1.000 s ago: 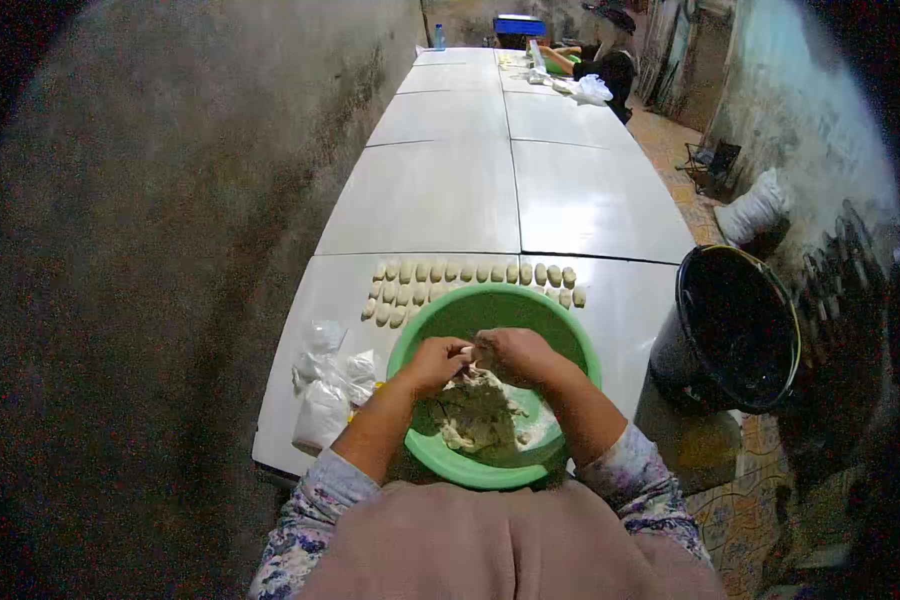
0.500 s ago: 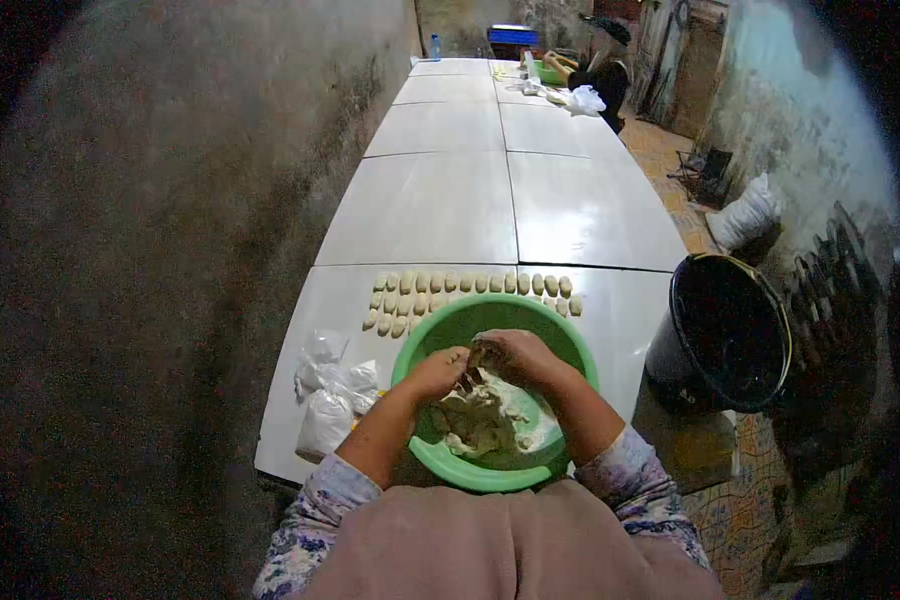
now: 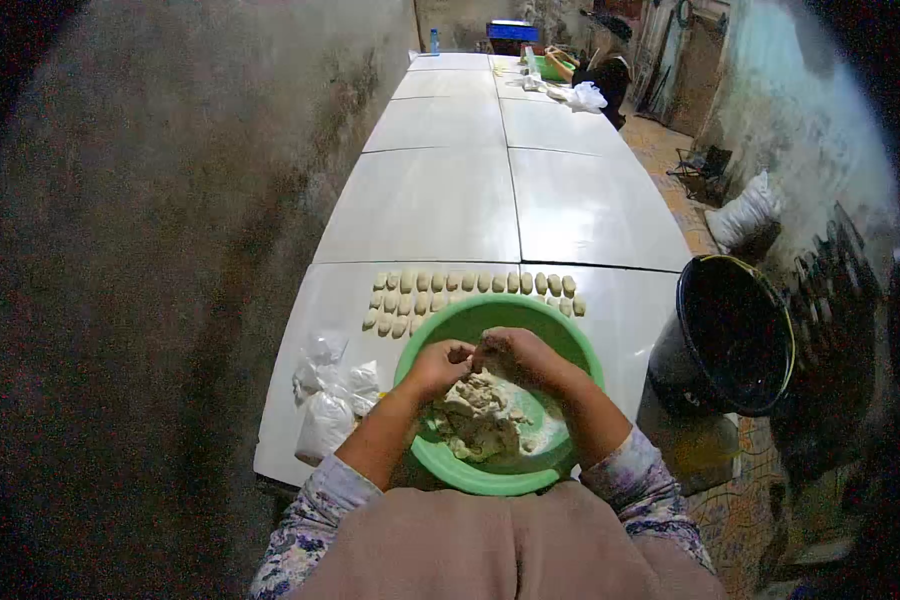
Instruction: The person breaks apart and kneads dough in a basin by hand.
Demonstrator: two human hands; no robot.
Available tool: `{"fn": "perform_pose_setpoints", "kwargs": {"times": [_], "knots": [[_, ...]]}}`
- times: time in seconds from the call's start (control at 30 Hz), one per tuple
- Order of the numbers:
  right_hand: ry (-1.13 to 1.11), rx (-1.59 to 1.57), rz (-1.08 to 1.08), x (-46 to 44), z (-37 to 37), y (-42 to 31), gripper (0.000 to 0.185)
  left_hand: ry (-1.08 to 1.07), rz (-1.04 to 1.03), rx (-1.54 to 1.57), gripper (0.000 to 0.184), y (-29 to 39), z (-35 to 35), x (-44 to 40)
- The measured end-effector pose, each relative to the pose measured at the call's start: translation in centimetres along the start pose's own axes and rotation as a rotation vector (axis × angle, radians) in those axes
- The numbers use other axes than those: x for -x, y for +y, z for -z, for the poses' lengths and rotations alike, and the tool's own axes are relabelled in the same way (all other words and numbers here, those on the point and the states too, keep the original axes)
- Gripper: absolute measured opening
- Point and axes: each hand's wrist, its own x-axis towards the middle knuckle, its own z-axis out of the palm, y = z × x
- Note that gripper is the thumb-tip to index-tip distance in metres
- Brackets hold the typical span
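Note:
A wide green basin [image 3: 432,462] stands at the near end of the table, holding a lumpy pale mass of dough [image 3: 480,420] with loose white flour [image 3: 542,432] beside it. My left hand [image 3: 442,367] is over the basin's left side, just above the dough, its fingers bent inward. From the right, my right hand [image 3: 515,352] reaches in, bent at the wrist, with its curled fingertips meeting those of the left. Whatever sits between the fingers is hidden. Behind the basin lie rows of small oval dough pieces [image 3: 406,283], some partly covered by its rim.
Tied clear plastic bags of white powder [image 3: 322,425] sit left of the basin. A large black bucket [image 3: 682,350] stands to the right. The white tabletop [image 3: 420,205] runs far back, where another person [image 3: 605,75] works at a green basin [image 3: 548,70]. A wall borders the left.
My hands stay together over the basin, with the fingers drawn closer. More of the dough shows below them, looking lumpier. The whole view has shifted slightly.

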Motion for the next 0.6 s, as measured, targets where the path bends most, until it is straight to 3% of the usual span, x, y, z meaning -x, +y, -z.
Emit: {"fn": "perform_pose_setpoints", "kwargs": {"times": [0.1,0.17,0.2,0.3,0.43,0.6], "knots": [[0.028,0.137,0.039,0.3,0.4,-1.1,0.013,0.071,0.002,0.021,0.027,-0.6,-0.3,-0.4],[0.018,0.124,0.02,0.4,0.6,-1.7,0.013,-0.059,-0.077,-0.094,0.027,-3.3,-0.4,-1.6],[0.006,0.111,0.005,0.4,0.7,-1.8,0.013,-0.107,-0.14,0.008,0.026,-1.6,-0.1,-0.7],[-0.002,0.256,0.029,0.2,0.6,-1.3,0.015,-0.114,0.003,0.029,0.025,-0.3,-0.2,-0.3],[0.098,0.114,0.119,0.3,0.1,-0.7,0.014,-0.063,0.021,-0.081,0.025,-1.1,-0.2,-0.5],[-0.038,0.208,0.001,0.6,0.6,-2.6,0.014,-0.036,-0.017,-0.128,0.024,-0.2,-0.1,0.2]]}}
